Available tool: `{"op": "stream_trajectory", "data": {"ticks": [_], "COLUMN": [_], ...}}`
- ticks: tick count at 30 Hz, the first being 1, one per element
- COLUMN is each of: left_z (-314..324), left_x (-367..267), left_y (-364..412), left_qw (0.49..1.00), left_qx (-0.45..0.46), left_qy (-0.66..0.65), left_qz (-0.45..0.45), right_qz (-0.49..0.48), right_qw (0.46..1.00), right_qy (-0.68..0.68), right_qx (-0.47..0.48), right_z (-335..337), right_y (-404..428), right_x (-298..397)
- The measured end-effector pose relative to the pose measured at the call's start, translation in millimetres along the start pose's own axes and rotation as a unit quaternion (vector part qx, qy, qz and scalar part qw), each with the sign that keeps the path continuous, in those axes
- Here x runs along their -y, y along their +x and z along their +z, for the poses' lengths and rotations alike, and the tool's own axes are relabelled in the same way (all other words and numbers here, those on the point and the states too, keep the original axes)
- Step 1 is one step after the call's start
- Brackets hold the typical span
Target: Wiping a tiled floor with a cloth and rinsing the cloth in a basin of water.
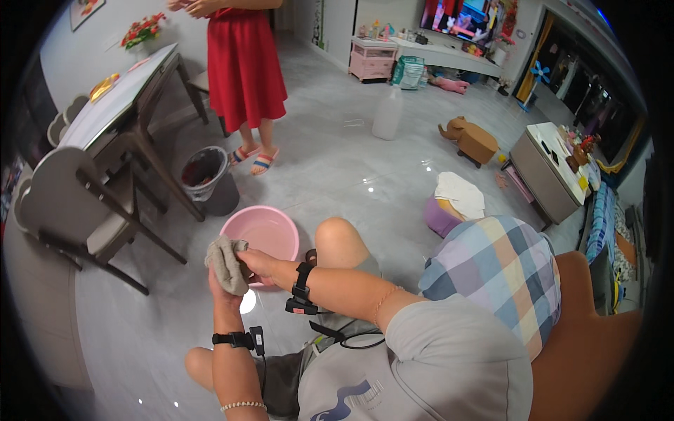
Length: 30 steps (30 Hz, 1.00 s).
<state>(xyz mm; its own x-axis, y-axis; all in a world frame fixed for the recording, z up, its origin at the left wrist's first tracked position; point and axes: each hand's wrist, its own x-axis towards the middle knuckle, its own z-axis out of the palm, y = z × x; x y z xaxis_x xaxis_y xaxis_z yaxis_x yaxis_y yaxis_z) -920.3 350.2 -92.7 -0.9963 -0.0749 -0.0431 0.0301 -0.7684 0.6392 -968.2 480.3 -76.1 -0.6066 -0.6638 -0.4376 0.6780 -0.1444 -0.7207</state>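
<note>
Between my two hands is a bunched beige-grey cloth [229,263], held at the near left side of a pink plastic basin [284,223]. My left hand [224,294] grips the cloth from below, its fingers mostly covered by the folds. From the right, my right hand [259,264] pinches the cloth's right edge with the thumb on top. The basin rests on the grey tiled floor and seems to hold a little liquid. Part of its near rim is hidden behind my right hand and forearm.
A lined grey bin [224,192] stands behind the basin, near a dining chair [68,194] and table [124,94]. A person in a red skirt [245,73] stands beyond. Rightward are a white jug [388,116], a purple container [441,217] and a checked cushion [495,273].
</note>
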Motion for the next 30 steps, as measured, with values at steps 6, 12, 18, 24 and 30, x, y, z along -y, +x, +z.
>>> {"op": "stream_trajectory", "data": {"ticks": [6, 12, 18, 24, 30], "left_z": [9.6, -42.1, -114.9, -156.7, -204.7], "left_x": [43.5, 80.3, 84.8, 137.4, 150.4], "left_y": [70.4, 92.0, 88.1, 127.0, 95.6], "left_qw": [0.991, 0.987, 0.978, 0.923, 0.752], "left_qx": [-0.115, -0.092, -0.119, -0.332, -0.423], "left_qy": [0.056, 0.019, -0.016, 0.082, 0.464], "left_qz": [-0.039, -0.127, -0.173, -0.176, -0.199], "right_qz": [-0.059, -0.001, 0.044, -0.089, 0.082], "right_qw": [0.998, 0.986, 0.984, 0.979, 0.907], "right_qy": [-0.002, 0.012, 0.008, -0.069, -0.263], "right_qx": [-0.036, -0.168, -0.173, -0.169, -0.319], "right_z": [-48.0, -82.3, -80.8, -211.4, -254.2], "right_y": [20.8, 68.4, 113.1, 165.5, 179.3], "right_x": [38.4, 3.8, -34.4, -48.3, -94.8]}}
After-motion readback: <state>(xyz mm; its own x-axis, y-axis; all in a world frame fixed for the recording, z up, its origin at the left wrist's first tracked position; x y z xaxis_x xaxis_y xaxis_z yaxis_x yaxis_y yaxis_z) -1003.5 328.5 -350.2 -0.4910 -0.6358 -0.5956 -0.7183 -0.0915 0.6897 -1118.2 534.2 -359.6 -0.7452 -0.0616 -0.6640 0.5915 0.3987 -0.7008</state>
